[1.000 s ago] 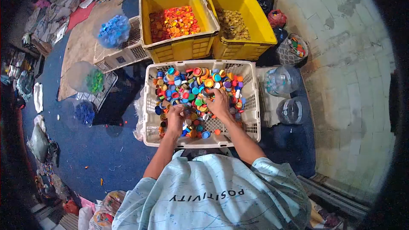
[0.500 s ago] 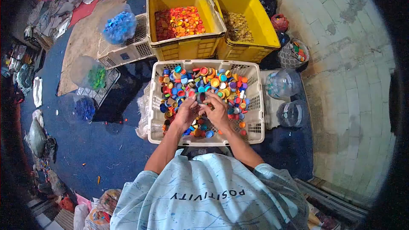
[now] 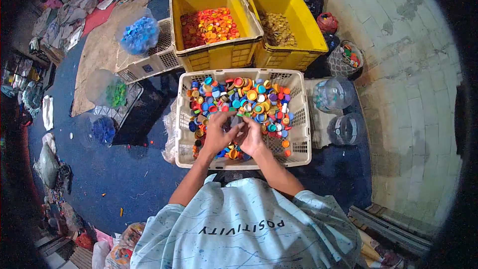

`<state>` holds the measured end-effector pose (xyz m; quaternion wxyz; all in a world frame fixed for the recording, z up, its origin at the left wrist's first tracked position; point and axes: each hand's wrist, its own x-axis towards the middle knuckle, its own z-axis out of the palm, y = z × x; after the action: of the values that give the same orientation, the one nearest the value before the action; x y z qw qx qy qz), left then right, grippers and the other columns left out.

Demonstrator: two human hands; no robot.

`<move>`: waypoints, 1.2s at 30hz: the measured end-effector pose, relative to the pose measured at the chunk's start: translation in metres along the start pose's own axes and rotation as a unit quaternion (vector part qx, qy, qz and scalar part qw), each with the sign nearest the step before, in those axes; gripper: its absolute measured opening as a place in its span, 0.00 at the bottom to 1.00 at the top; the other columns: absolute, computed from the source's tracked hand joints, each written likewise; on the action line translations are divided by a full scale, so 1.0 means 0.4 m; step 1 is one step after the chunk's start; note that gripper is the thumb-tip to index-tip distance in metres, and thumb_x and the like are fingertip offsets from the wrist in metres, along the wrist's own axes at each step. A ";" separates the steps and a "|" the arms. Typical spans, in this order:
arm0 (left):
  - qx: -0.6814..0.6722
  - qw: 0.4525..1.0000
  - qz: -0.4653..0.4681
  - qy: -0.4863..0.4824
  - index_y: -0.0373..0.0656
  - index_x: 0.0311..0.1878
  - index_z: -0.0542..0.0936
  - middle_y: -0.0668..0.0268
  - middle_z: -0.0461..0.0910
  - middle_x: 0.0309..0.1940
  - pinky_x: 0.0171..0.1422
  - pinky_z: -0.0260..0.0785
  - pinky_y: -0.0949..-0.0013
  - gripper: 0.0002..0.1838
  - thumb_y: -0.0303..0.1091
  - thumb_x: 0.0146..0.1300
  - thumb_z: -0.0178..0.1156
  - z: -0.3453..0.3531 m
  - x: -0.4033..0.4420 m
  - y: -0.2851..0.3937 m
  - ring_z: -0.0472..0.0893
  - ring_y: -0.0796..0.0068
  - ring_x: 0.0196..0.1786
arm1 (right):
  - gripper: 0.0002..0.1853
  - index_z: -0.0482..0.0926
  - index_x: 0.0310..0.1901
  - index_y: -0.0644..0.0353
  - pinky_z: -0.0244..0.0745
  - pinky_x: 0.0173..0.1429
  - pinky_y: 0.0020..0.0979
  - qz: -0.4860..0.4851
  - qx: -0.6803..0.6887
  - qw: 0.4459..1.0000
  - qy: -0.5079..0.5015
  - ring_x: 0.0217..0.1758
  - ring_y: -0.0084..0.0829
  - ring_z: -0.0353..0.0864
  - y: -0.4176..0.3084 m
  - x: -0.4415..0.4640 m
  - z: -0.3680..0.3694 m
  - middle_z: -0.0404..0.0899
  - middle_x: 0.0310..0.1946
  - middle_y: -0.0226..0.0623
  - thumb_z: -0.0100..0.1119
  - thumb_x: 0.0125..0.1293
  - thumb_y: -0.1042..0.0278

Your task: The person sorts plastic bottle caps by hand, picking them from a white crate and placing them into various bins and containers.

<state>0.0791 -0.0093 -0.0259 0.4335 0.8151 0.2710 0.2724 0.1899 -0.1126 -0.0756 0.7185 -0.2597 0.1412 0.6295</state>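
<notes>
A white slatted crate holds a spread of bottle caps in many colours. Over the middle of these caps my left hand and my right hand are close together, fingers curled toward each other. Something small and greyish shows between the fingertips, too unclear to name. Both hands look closed around it, though the fingers partly hide it.
Behind the crate stand a yellow bin with red and orange caps and another yellow bin with tan caps. Blue caps, green caps and dark blue caps lie in clear containers at left. Clear jugs stand at right.
My hands were apart over the caps a second ago and have come together at the middle of the crate. Since half a second ago, the fingers have curled closer around each other.
</notes>
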 end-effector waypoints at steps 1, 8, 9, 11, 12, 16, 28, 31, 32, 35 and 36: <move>-0.088 0.994 -0.060 0.010 0.39 0.49 0.79 0.57 0.80 0.41 0.50 0.70 0.65 0.20 0.37 0.54 0.68 0.013 -0.007 -0.019 0.80 0.67 0.43 | 0.14 0.75 0.47 0.56 0.76 0.46 0.30 -0.011 0.011 1.000 0.024 0.41 0.28 0.78 0.007 -0.003 0.017 0.79 0.41 0.31 0.54 0.62 0.60; -0.109 0.965 -0.227 0.074 0.39 0.53 0.76 0.57 0.79 0.45 0.54 0.68 0.61 0.22 0.35 0.55 0.64 0.021 -0.054 -0.119 0.78 0.62 0.48 | 0.23 0.70 0.56 0.68 0.69 0.63 0.41 -0.085 -0.050 0.995 -0.014 0.54 0.38 0.75 -0.032 -0.028 0.066 0.76 0.52 0.44 0.48 0.59 0.67; -0.041 0.978 -0.187 0.083 0.39 0.53 0.75 0.56 0.79 0.46 0.55 0.67 0.60 0.23 0.34 0.54 0.64 0.015 -0.058 -0.107 0.77 0.60 0.49 | 0.23 0.69 0.58 0.70 0.69 0.63 0.41 -0.085 -0.044 0.995 -0.022 0.54 0.39 0.75 -0.037 -0.034 0.074 0.75 0.53 0.47 0.46 0.62 0.67; 0.040 0.988 -0.104 0.105 0.39 0.55 0.74 0.54 0.77 0.47 0.58 0.63 0.55 0.26 0.32 0.51 0.64 0.015 -0.067 -0.099 0.74 0.53 0.51 | 0.21 0.70 0.57 0.70 0.69 0.63 0.39 -0.085 -0.056 0.995 -0.005 0.53 0.39 0.76 -0.044 -0.043 0.097 0.76 0.52 0.47 0.46 0.64 0.68; 0.027 0.991 -0.074 0.109 0.39 0.56 0.74 0.54 0.77 0.47 0.58 0.62 0.55 0.27 0.32 0.51 0.64 0.014 -0.062 -0.082 0.73 0.54 0.51 | 0.20 0.71 0.56 0.69 0.69 0.62 0.38 -0.084 -0.062 0.995 0.003 0.53 0.39 0.76 -0.045 -0.044 0.103 0.76 0.51 0.47 0.45 0.65 0.68; 0.052 0.995 0.023 0.079 0.42 0.59 0.73 0.57 0.77 0.45 0.57 0.63 0.57 0.31 0.31 0.48 0.68 -0.002 -0.037 -0.012 0.73 0.57 0.50 | 0.16 0.74 0.51 0.65 0.71 0.56 0.33 -0.067 -0.080 0.995 -0.001 0.48 0.33 0.77 -0.032 -0.012 0.058 0.79 0.46 0.41 0.47 0.67 0.66; -0.076 0.991 -0.036 0.100 0.43 0.51 0.81 0.59 0.82 0.41 0.44 0.69 0.67 0.19 0.32 0.54 0.67 0.040 -0.046 -0.064 0.77 0.67 0.34 | 0.15 0.76 0.49 0.57 0.73 0.49 0.32 -0.036 -0.177 0.983 0.036 0.43 0.27 0.78 -0.029 -0.001 0.013 0.80 0.40 0.31 0.56 0.65 0.60; -0.354 0.898 -0.240 0.107 0.39 0.47 0.80 0.64 0.81 0.35 0.41 0.69 0.74 0.14 0.32 0.59 0.64 0.037 -0.063 -0.126 0.77 0.76 0.33 | 0.15 0.75 0.49 0.61 0.73 0.49 0.33 -0.277 -0.458 0.838 0.107 0.43 0.30 0.80 -0.021 0.029 0.003 0.82 0.39 0.34 0.60 0.62 0.66; -0.459 0.826 -0.312 0.098 0.38 0.46 0.80 0.66 0.80 0.33 0.41 0.69 0.74 0.13 0.32 0.59 0.64 0.031 -0.072 -0.155 0.77 0.78 0.34 | 0.16 0.75 0.49 0.62 0.73 0.49 0.33 -0.311 -0.529 0.779 0.126 0.43 0.31 0.81 -0.028 0.039 0.001 0.82 0.39 0.35 0.61 0.61 0.68; -0.582 0.735 -0.331 0.109 0.38 0.42 0.76 0.68 0.76 0.30 0.44 0.72 0.72 0.08 0.30 0.62 0.56 0.004 -0.074 -0.152 0.77 0.76 0.35 | 0.19 0.74 0.50 0.62 0.74 0.47 0.36 -0.403 -0.701 0.571 0.143 0.44 0.41 0.80 -0.067 0.078 0.001 0.83 0.37 0.41 0.64 0.56 0.72; -0.609 0.708 -0.337 0.117 0.38 0.41 0.76 0.67 0.75 0.30 0.44 0.73 0.71 0.07 0.30 0.62 0.55 -0.001 -0.077 -0.152 0.77 0.75 0.35 | 0.20 0.74 0.50 0.62 0.73 0.49 0.36 -0.403 -0.728 0.541 0.124 0.45 0.40 0.79 -0.072 0.092 0.009 0.83 0.37 0.41 0.65 0.55 0.72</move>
<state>0.0447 -0.0009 -0.0840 0.8637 0.1895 0.3516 0.3074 0.2237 -0.0820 -0.0867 0.4355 -0.7986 -0.3972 0.1214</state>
